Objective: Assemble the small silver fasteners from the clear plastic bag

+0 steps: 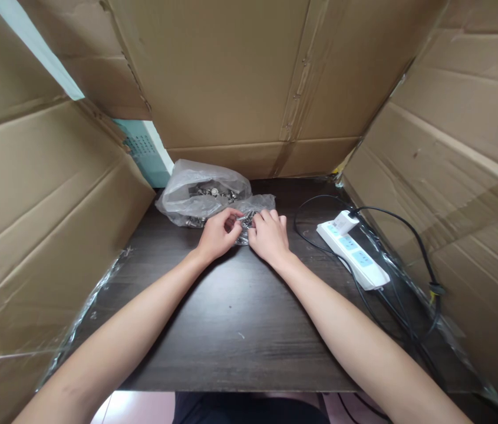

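Note:
Two clear plastic bags lie at the back of the dark table. The larger bag gapes open, with many small metal parts inside. In front and to its right is a smaller bag, also holding small shiny metal parts. My left hand is at the smaller bag's left side, thumb and index finger closing around a small silvery metal part whose exact kind is too small to tell. From the right, my right hand curls its fingers over the smaller bag; its fingertips are partly hidden.
A white power strip with a plugged-in white adapter lies to the right. Black cables loop around it. Cardboard walls enclose the table at the back and both sides.

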Action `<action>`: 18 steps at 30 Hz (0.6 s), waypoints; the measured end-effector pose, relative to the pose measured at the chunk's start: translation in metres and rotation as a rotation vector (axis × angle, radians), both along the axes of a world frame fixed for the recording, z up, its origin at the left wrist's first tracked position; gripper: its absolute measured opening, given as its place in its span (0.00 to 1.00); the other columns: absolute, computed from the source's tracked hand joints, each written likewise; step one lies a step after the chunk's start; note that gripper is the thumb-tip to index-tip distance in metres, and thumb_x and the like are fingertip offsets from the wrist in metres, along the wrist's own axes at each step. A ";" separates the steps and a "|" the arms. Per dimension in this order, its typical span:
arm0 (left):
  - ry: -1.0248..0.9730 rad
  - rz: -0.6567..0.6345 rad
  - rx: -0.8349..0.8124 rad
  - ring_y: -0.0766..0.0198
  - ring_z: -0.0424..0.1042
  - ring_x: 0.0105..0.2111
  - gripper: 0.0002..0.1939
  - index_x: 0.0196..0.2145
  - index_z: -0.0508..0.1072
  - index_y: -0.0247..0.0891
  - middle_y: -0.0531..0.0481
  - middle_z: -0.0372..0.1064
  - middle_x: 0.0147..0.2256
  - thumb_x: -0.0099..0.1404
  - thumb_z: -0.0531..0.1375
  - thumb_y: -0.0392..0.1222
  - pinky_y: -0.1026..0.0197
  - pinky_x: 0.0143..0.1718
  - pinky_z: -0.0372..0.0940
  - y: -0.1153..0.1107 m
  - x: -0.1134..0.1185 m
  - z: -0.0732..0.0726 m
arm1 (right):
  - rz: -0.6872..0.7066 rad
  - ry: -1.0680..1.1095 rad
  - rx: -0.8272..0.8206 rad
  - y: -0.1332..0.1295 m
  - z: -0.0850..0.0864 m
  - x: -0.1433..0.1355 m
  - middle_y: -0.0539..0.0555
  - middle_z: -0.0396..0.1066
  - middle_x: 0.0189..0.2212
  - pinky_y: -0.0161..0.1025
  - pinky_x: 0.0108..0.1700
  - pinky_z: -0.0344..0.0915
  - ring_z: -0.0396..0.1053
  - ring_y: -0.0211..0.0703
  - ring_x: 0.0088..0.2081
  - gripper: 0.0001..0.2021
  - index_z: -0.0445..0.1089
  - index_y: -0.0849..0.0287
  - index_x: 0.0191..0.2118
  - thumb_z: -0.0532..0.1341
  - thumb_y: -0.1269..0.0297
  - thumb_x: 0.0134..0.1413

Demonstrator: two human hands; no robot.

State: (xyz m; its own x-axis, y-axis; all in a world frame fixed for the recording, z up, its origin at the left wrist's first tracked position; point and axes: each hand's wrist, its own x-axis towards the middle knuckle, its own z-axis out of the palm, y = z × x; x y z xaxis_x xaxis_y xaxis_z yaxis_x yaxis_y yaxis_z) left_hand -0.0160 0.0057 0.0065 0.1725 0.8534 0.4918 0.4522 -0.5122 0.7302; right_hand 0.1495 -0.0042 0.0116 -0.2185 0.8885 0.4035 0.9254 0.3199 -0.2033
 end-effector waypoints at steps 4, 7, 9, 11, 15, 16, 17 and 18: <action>0.000 -0.008 0.000 0.65 0.72 0.28 0.09 0.42 0.75 0.37 0.51 0.74 0.31 0.64 0.60 0.36 0.64 0.34 0.69 0.000 0.000 0.000 | 0.001 -0.022 0.007 -0.001 0.002 0.000 0.65 0.74 0.42 0.52 0.45 0.58 0.64 0.59 0.47 0.07 0.74 0.60 0.39 0.58 0.70 0.59; 0.004 -0.008 -0.001 0.65 0.72 0.29 0.09 0.43 0.75 0.37 0.51 0.74 0.32 0.64 0.60 0.36 0.64 0.34 0.69 0.000 0.000 0.000 | -0.016 -0.046 0.000 -0.001 0.003 0.001 0.67 0.74 0.43 0.53 0.46 0.58 0.63 0.60 0.48 0.08 0.75 0.62 0.40 0.59 0.69 0.60; 0.002 -0.008 0.002 0.65 0.72 0.29 0.09 0.43 0.75 0.36 0.51 0.74 0.32 0.64 0.59 0.36 0.64 0.34 0.69 0.000 0.000 0.000 | -0.016 -0.054 0.003 -0.002 0.004 0.001 0.67 0.74 0.44 0.53 0.46 0.58 0.63 0.60 0.48 0.08 0.75 0.62 0.41 0.59 0.68 0.60; -0.002 -0.009 0.005 0.65 0.72 0.28 0.09 0.43 0.75 0.36 0.51 0.73 0.32 0.64 0.59 0.36 0.64 0.34 0.69 0.000 -0.001 0.000 | -0.015 -0.059 -0.003 -0.002 0.006 0.000 0.67 0.74 0.44 0.53 0.47 0.57 0.63 0.59 0.48 0.08 0.75 0.62 0.41 0.59 0.68 0.60; -0.001 -0.019 0.015 0.65 0.72 0.28 0.10 0.43 0.75 0.36 0.52 0.73 0.32 0.64 0.59 0.35 0.64 0.34 0.69 0.001 0.000 -0.001 | -0.042 -0.109 -0.054 -0.004 0.009 -0.001 0.67 0.73 0.46 0.51 0.49 0.57 0.63 0.58 0.50 0.11 0.75 0.64 0.44 0.58 0.67 0.62; -0.002 -0.021 0.017 0.66 0.72 0.28 0.10 0.43 0.75 0.36 0.52 0.73 0.31 0.64 0.59 0.34 0.64 0.34 0.69 0.001 0.000 -0.001 | -0.047 -0.126 -0.066 -0.005 0.010 -0.002 0.67 0.73 0.46 0.51 0.49 0.56 0.62 0.58 0.51 0.11 0.75 0.64 0.45 0.57 0.67 0.63; -0.004 -0.020 0.017 0.66 0.72 0.28 0.09 0.43 0.75 0.36 0.52 0.73 0.31 0.64 0.59 0.34 0.64 0.34 0.69 0.001 0.000 -0.001 | -0.049 -0.140 -0.077 -0.005 0.010 -0.002 0.67 0.73 0.47 0.51 0.49 0.56 0.62 0.58 0.51 0.12 0.75 0.65 0.46 0.56 0.67 0.63; -0.004 -0.018 0.017 0.66 0.72 0.28 0.09 0.42 0.75 0.36 0.52 0.73 0.31 0.64 0.59 0.34 0.64 0.33 0.69 0.001 0.000 -0.001 | -0.050 -0.148 -0.084 -0.005 0.011 -0.002 0.67 0.73 0.47 0.51 0.49 0.56 0.62 0.58 0.51 0.13 0.74 0.65 0.46 0.56 0.67 0.63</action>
State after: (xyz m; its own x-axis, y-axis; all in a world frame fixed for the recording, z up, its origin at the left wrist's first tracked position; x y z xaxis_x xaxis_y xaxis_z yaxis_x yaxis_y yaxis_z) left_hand -0.0162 0.0069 0.0052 0.1856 0.8417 0.5070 0.4395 -0.5326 0.7233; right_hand 0.1476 -0.0093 0.0226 -0.2252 0.9289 0.2940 0.9614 0.2607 -0.0874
